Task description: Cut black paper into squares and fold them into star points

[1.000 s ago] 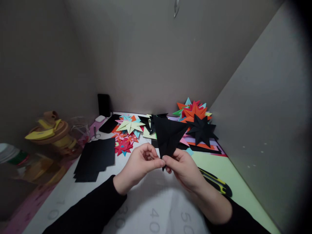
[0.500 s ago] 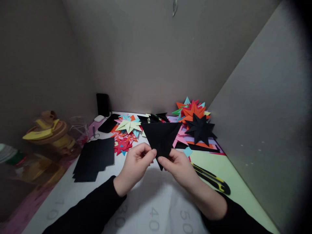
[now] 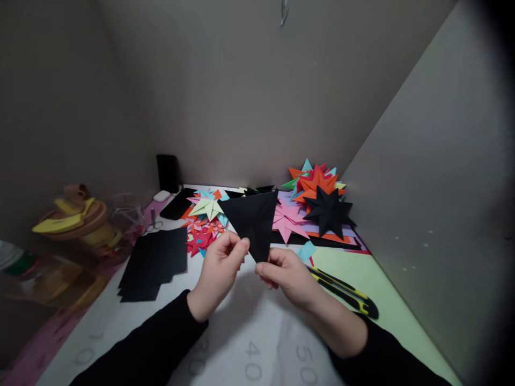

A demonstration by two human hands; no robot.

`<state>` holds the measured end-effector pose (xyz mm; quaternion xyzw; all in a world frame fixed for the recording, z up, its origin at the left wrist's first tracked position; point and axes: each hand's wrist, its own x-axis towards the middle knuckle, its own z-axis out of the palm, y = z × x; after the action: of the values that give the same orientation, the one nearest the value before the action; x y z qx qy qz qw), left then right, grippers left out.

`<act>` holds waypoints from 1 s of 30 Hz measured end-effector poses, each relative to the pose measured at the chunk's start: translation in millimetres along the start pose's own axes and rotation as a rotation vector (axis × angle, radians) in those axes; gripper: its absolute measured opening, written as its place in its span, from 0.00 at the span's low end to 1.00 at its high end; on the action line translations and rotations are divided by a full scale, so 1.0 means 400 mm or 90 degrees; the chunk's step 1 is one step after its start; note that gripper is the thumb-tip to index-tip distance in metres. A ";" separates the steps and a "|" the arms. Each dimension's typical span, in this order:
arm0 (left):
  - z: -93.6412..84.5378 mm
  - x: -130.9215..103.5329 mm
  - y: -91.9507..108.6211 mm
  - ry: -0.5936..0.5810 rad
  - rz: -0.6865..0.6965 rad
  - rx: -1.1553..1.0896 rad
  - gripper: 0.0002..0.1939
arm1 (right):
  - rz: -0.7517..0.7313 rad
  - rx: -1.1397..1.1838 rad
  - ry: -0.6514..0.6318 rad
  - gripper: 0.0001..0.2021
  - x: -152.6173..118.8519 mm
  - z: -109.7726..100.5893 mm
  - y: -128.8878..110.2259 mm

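Observation:
Above the white table surface I hold a folded piece of black paper point(image 3: 254, 222), kite-like in outline with its wide end up and its narrow point down. My left hand point(image 3: 222, 265) pinches its left edge between thumb and fingers. Near the bottom point, the thumb and fingers of my right hand point(image 3: 287, 273) are closed on it. Behind the paper lie a pink paper star point(image 3: 287, 219) and a pale yellow one point(image 3: 208, 208), the latter on a pile of coloured folded pieces.
Black paper sheets point(image 3: 155, 262) are stacked at the left, near small scissors point(image 3: 154, 221). A yellow-and-black utility knife point(image 3: 346, 294) lies at the right on pale green paper point(image 3: 386, 289). Behind it, paper stars with a black one point(image 3: 330, 212) lean by the wall. A phone point(image 3: 168, 172) stands back left.
The black paper has tilted, its top swinging left and its right corner rising. My right hand has slid down to its bottom point, and my left hand has shifted slightly left. The pink star shows more.

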<state>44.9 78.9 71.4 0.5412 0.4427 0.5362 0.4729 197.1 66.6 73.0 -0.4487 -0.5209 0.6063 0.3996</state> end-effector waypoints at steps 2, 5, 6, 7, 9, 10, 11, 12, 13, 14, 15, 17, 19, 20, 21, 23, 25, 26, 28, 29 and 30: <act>-0.003 0.004 0.000 0.018 0.015 -0.006 0.15 | 0.000 -0.013 -0.007 0.12 -0.001 0.003 -0.004; -0.006 0.009 0.000 0.028 0.007 -0.028 0.15 | -0.015 -0.001 -0.003 0.14 -0.006 0.009 -0.008; -0.006 0.010 0.001 0.024 0.001 -0.034 0.15 | -0.014 0.008 0.000 0.14 -0.007 0.009 -0.007; -0.006 0.011 0.002 0.012 -0.006 -0.035 0.15 | -0.010 0.019 0.005 0.14 -0.008 0.009 -0.005; -0.006 0.013 0.006 -0.041 -0.024 -0.023 0.14 | -0.001 0.043 0.014 0.14 -0.007 0.006 0.002; -0.005 0.014 0.008 -0.075 -0.035 -0.009 0.14 | 0.000 0.053 0.014 0.14 -0.006 0.003 0.005; -0.005 0.015 0.011 -0.111 -0.046 0.008 0.14 | -0.001 0.059 0.008 0.14 -0.004 -0.001 0.008; -0.005 0.016 0.013 -0.141 -0.056 0.027 0.14 | -0.005 0.058 -0.001 0.15 -0.003 -0.006 0.009; -0.005 0.016 0.016 -0.161 -0.061 0.046 0.14 | -0.012 0.047 -0.012 0.15 -0.001 -0.011 0.009; -0.006 0.016 0.019 -0.168 -0.057 0.065 0.14 | -0.021 0.025 -0.023 0.15 0.001 -0.016 0.007; -0.007 0.015 0.022 -0.164 -0.046 0.085 0.14 | -0.035 0.001 -0.028 0.15 0.003 -0.022 0.004; -0.010 0.013 0.031 -0.159 -0.015 0.132 0.14 | -0.069 -0.034 -0.017 0.13 0.006 -0.032 -0.003; -0.013 0.010 0.043 -0.190 0.002 0.176 0.14 | -0.095 -0.020 0.001 0.13 0.009 -0.039 -0.007; -0.014 0.008 0.049 -0.213 0.003 0.193 0.14 | -0.098 0.008 0.005 0.13 0.010 -0.041 -0.008; -0.015 0.007 0.056 -0.235 0.005 0.205 0.13 | -0.093 0.041 0.005 0.14 0.011 -0.041 -0.007; -0.016 0.004 0.070 -0.263 0.011 0.213 0.11 | -0.071 0.106 0.006 0.15 0.010 -0.037 -0.004; -0.017 0.004 0.080 -0.275 0.015 0.209 0.09 | -0.053 0.155 0.020 0.16 0.009 -0.030 -0.003; -0.017 0.004 0.084 -0.278 0.011 0.204 0.09 | -0.049 0.171 0.027 0.16 0.008 -0.026 -0.003; -0.018 0.007 0.086 -0.280 -0.010 0.194 0.09 | -0.044 0.190 0.036 0.16 0.005 -0.020 -0.005; -0.019 0.008 0.085 -0.282 -0.025 0.186 0.09 | -0.039 0.192 0.037 0.16 0.004 -0.019 -0.006; -0.019 0.010 0.084 -0.285 -0.042 0.177 0.09 | -0.031 0.192 0.038 0.16 0.003 -0.018 -0.006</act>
<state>36.3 77.9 104.9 0.6914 0.4140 0.3215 0.4973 203.7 70.2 74.8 -0.3886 -0.4226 0.6544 0.4921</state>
